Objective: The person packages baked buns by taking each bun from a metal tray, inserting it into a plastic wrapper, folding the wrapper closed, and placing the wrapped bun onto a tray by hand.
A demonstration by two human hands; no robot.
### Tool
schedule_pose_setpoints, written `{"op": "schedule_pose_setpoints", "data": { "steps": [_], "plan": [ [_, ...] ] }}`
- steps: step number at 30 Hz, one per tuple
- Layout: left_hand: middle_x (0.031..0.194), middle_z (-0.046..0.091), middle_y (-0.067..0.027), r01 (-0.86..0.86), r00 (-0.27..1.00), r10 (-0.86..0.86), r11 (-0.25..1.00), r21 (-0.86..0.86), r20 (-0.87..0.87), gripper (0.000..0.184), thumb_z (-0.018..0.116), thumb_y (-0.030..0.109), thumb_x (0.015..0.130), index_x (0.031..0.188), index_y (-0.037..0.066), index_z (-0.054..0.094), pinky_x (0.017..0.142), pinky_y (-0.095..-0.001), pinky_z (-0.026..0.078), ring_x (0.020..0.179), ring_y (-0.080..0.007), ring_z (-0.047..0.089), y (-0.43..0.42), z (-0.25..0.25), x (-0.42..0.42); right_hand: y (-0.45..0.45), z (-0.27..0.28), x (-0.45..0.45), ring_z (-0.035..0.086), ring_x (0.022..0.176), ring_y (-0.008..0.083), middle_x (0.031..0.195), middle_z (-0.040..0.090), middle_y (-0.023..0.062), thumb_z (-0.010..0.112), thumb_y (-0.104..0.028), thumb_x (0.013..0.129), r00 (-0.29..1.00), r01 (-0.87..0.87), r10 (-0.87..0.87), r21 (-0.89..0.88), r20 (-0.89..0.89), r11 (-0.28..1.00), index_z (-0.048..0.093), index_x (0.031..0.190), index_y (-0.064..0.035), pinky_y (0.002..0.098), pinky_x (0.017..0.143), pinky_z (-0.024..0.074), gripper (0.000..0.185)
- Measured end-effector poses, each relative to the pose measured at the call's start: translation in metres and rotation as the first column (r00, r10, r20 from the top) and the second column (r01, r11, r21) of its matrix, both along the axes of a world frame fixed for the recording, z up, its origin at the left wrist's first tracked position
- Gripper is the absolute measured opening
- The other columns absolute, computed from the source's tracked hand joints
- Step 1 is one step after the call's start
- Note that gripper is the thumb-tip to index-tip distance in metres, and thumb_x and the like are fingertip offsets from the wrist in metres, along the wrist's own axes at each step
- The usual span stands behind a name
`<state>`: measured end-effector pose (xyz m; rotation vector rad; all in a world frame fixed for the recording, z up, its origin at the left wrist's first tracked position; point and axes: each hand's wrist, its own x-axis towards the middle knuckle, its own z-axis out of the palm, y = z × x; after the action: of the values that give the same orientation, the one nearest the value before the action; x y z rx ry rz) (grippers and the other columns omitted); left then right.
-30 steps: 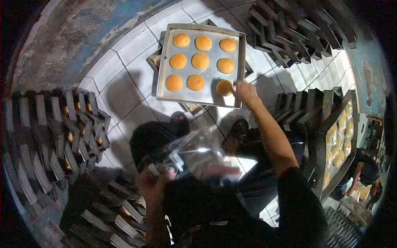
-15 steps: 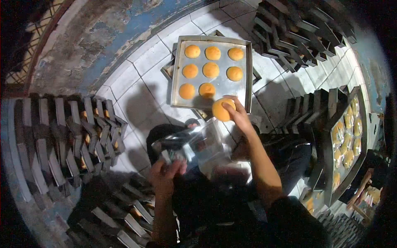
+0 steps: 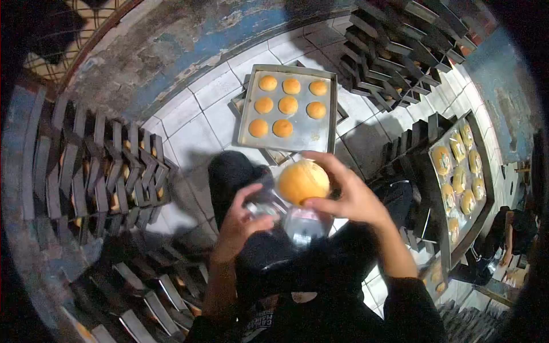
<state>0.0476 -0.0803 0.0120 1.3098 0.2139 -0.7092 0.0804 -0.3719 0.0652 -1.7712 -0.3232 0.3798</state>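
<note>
A round golden bun [image 3: 303, 182] is held up in front of my lap by my right hand [image 3: 343, 191], with thumb and fingers around its right side. Just left of it is my left hand [image 3: 245, 220], its fingers curved around clear plastic [image 3: 266, 210] that looks blurred and crinkled. More clear plastic [image 3: 306, 227] shows beneath the bun. Ahead on the floor, a square metal tray [image 3: 245, 123] carries several similar buns [image 3: 287, 105] in rows, and its near right corner shows a bare spot with a faint mark.
Stacked dark trays rise at the left [image 3: 71, 166], lower left [image 3: 134, 274] and upper right [image 3: 394, 51]. On the right, a tray [image 3: 483, 220] holds several wrapped buns [image 3: 459, 180]. Part of another person [image 3: 506, 237] shows at the far right. White floor tiles [image 3: 220, 123] surround the central tray.
The bun at the tray's near right corner was lifted out by my right hand and brought back toward my left hand. The view has shifted, and my hands are now close together.
</note>
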Motion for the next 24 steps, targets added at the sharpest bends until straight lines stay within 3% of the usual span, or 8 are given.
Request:
{"op": "schedule_pose_setpoints", "data": {
  "steps": [7,9,17,19,21,22,23,24],
  "plan": [
    [0.137,0.066,-0.0100,0.619,0.777,-0.629,0.752,-0.226,0.032,0.069,0.083,0.013,0.090,0.148,-0.001,0.049,0.108,-0.0374,0.050,0.124,-0.0188,0.062,-0.002,0.006,-0.010,0.001,0.026,-0.023,0.069,0.106,0.0268,0.119,0.068,0.0152,0.093,-0.027,0.080,0.947,-0.320,0.315,-0.096,-0.066,0.943,0.051,0.139,-0.0033,0.0371,0.093,0.0544,0.076],
    [0.136,0.067,-0.0075,0.558,0.818,-0.575,0.781,-0.282,0.025,0.058,0.081,0.013,0.092,0.143,0.000,0.056,0.108,-0.0344,0.049,0.124,-0.0150,0.061,-0.005,0.013,-0.017,0.001,0.029,-0.027,0.068,0.108,0.0332,0.119,0.066,0.0186,0.091,-0.030,0.080,0.821,-0.285,0.407,-0.329,0.401,0.900,0.061,0.134,-0.0038,0.0418,0.095,0.0544,0.068],
    [0.142,0.061,-0.0086,0.577,0.817,-0.543,0.777,-0.251,0.195,0.074,0.083,-0.001,0.087,0.149,0.003,0.044,0.112,-0.0372,0.048,0.129,-0.0181,0.059,-0.012,-0.006,-0.028,0.018,0.051,-0.034,0.073,0.098,0.0378,0.117,0.074,0.0214,0.075,-0.027,0.096,0.694,-0.698,0.719,-0.283,-0.038,0.658,0.074,0.123,-0.0025,0.0466,0.088,0.0581,0.036],
    [0.151,0.052,-0.0132,0.557,0.825,-0.496,0.796,-0.239,0.271,0.092,0.087,0.002,0.085,0.159,0.007,0.032,0.114,-0.0417,0.046,0.138,-0.0238,0.053,-0.019,-0.008,-0.026,0.010,0.054,-0.029,0.074,0.080,0.0360,0.092,0.077,0.0165,0.073,-0.022,0.097,0.779,-0.414,0.564,-0.451,0.273,0.790,0.078,0.109,-0.0027,0.0449,0.072,0.0580,0.024],
    [0.159,0.042,-0.0185,0.021,0.976,0.002,0.994,-0.104,0.219,0.114,0.091,0.004,0.080,0.166,0.015,0.018,0.117,-0.0492,0.044,0.144,-0.0312,0.046,-0.022,-0.004,-0.037,0.013,0.064,-0.028,0.074,0.075,0.0320,0.088,0.077,0.0153,0.074,-0.021,0.091,0.794,-0.226,0.527,-0.657,0.303,0.719,0.079,0.104,-0.0044,0.0428,0.070,0.0588,0.021],
    [0.167,0.034,-0.0198,-0.014,0.914,-0.099,0.961,0.276,0.393,0.113,0.084,0.023,0.092,0.169,0.020,0.001,0.120,-0.0515,0.039,0.147,-0.0349,0.044,-0.020,-0.016,-0.035,0.016,0.063,-0.030,0.076,0.073,0.0307,0.083,0.076,0.0139,0.071,-0.020,0.090,0.735,-0.142,0.592,-0.778,0.331,0.611,0.077,0.100,-0.0062,0.0433,0.067,0.0596,0.018],
    [0.167,0.034,-0.0198,-0.016,0.912,-0.100,0.961,0.277,0.397,0.113,0.084,0.023,0.092,0.169,0.020,0.001,0.120,-0.0515,0.039,0.147,-0.0349,0.044,-0.017,-0.025,-0.036,0.022,0.059,-0.036,0.077,0.072,0.0293,0.079,0.075,0.0124,0.067,-0.019,0.089,0.671,-0.043,0.659,-0.870,0.339,0.492,0.075,0.095,-0.0080,0.0437,0.064,0.0603,0.015],
    [0.165,0.037,-0.0206,-0.103,0.992,0.113,0.981,-0.164,0.053,0.098,0.073,0.038,0.097,0.168,0.018,0.009,0.120,-0.0532,0.039,0.146,-0.0374,0.045,-0.024,-0.009,-0.033,0.033,0.034,-0.040,0.077,0.071,0.0253,0.077,0.074,0.0102,0.067,-0.018,0.085,0.578,0.089,0.553,-0.720,0.600,0.688,0.074,0.091,-0.0089,0.0404,0.062,0.0609,0.013]
  ]
}}
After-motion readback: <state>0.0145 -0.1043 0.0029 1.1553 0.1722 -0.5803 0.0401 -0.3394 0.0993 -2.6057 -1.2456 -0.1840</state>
